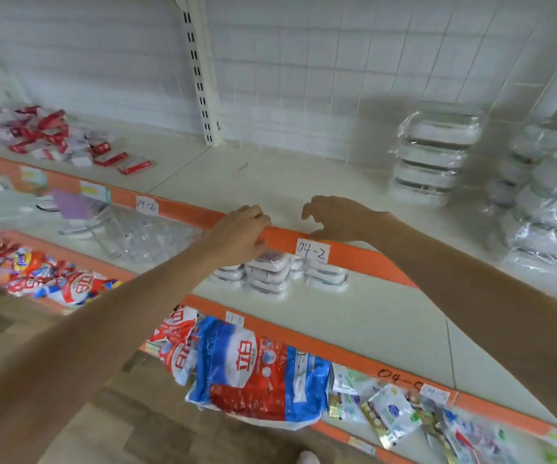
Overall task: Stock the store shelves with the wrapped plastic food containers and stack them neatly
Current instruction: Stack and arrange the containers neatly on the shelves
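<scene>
A stack of several wrapped clear plastic containers (434,152) stands at the back right of the upper shelf (270,182). More wrapped containers (548,202) are piled at the far right. My left hand (240,229) rests on the shelf's orange front edge (354,254), fingers curled over it. My right hand (337,217) hovers just above that edge, fingers loosely bent, holding nothing. Small stacks of wrapped containers (270,271) sit on the shelf below, right under my hands.
Red and white packets (52,139) lie heaped on the upper shelf's left section, past a white slotted upright (200,78). Clear glassware (136,232) sits on the middle shelf at left. Red and blue bags (253,370) fill the lowest shelf. Paper labels (312,251) mark the edges.
</scene>
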`<state>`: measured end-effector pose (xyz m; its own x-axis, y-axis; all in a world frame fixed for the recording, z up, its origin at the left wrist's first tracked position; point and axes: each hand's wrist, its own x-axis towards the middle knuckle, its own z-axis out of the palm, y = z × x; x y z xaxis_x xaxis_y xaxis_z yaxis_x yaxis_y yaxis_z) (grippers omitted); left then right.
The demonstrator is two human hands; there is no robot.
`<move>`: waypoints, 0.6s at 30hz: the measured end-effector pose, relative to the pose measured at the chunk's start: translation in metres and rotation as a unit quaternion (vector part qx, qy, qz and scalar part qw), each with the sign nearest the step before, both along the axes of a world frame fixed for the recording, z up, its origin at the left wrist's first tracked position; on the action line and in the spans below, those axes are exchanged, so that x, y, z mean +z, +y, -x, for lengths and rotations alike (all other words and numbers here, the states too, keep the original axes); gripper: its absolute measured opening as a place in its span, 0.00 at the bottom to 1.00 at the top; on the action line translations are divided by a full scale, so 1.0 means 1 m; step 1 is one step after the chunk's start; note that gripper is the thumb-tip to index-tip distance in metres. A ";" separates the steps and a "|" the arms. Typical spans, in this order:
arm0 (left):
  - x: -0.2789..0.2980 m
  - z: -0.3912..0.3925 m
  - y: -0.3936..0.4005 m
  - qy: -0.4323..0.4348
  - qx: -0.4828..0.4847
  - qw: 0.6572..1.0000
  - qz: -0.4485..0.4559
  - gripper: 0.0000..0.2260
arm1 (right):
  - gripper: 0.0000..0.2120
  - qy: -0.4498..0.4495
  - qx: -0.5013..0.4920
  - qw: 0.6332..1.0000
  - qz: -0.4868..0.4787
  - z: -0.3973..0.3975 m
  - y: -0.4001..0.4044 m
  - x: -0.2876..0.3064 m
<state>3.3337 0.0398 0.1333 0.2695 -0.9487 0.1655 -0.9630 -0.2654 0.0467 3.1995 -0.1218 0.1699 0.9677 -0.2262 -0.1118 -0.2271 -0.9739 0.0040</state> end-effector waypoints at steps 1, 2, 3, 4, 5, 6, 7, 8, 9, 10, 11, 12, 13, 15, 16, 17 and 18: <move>-0.006 0.001 0.012 0.001 -0.002 1.000 0.015 0.15 | 0.21 -0.014 0.008 1.000 0.002 0.003 0.011 -0.004; -0.011 0.003 0.023 0.005 -0.005 1.000 0.024 0.14 | 0.20 -0.029 0.016 0.999 0.007 0.007 0.023 -0.008; -0.016 0.006 0.032 0.010 -0.006 1.000 0.023 0.13 | 0.20 -0.038 0.021 0.999 0.012 0.011 0.034 -0.013; -0.021 0.009 0.039 0.011 -0.008 1.000 0.019 0.13 | 0.20 -0.041 0.024 0.999 0.016 0.016 0.046 -0.018; -0.024 0.013 0.044 0.012 -0.007 1.000 0.009 0.13 | 0.21 -0.038 0.026 0.999 0.019 0.021 0.056 -0.025; -0.027 0.018 0.047 0.018 -0.007 1.000 -0.004 0.15 | 0.22 -0.033 0.028 0.999 0.016 0.026 0.065 -0.032; -0.030 0.023 0.049 0.025 -0.006 1.000 -0.016 0.16 | 0.22 -0.024 0.026 0.999 0.010 0.031 0.073 -0.040; -0.035 0.028 0.051 0.028 -0.010 0.999 -0.025 0.17 | 0.22 -0.013 0.022 1.000 0.003 0.037 0.080 -0.048; -0.040 0.034 0.051 0.024 -0.014 0.999 -0.038 0.17 | 0.23 0.001 0.016 1.000 -0.001 0.042 0.085 -0.056; -0.045 0.039 0.052 0.016 -0.019 0.998 -0.051 0.17 | 0.24 0.014 0.009 1.000 -0.008 0.048 0.090 -0.065; -0.052 0.043 0.053 0.013 -0.023 0.997 -0.067 0.16 | 0.25 0.029 0.000 0.999 -0.017 0.054 0.093 -0.073; -0.060 0.047 0.054 0.015 -0.026 0.996 -0.083 0.16 | 0.26 0.043 -0.008 0.999 -0.026 0.059 0.096 -0.082; -0.069 0.050 0.055 0.020 -0.026 0.994 -0.100 0.17 | 0.27 0.057 -0.016 0.998 -0.034 0.065 0.098 -0.090; -0.084 0.056 0.056 0.036 -0.021 0.991 -0.127 0.18 | 0.28 0.074 -0.026 0.996 -0.041 0.074 0.099 -0.104; -0.090 0.058 0.054 0.047 -0.018 0.990 -0.134 0.18 | 0.29 0.077 -0.032 0.996 -0.044 0.077 0.097 -0.109; -0.095 0.060 0.052 0.059 -0.016 0.989 -0.135 0.19 | 0.29 0.079 -0.038 0.995 -0.047 0.080 0.095 -0.115; -0.099 0.062 0.051 0.071 -0.012 0.988 -0.134 0.19 | 0.29 0.078 -0.041 0.995 -0.049 0.082 0.093 -0.122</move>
<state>3.2719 0.0910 0.0340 0.2486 -0.9599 -0.1294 -0.9582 -0.2633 0.1123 3.1175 -0.0287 0.0484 0.9152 -0.2846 -0.2853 -0.3101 -0.9495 -0.0478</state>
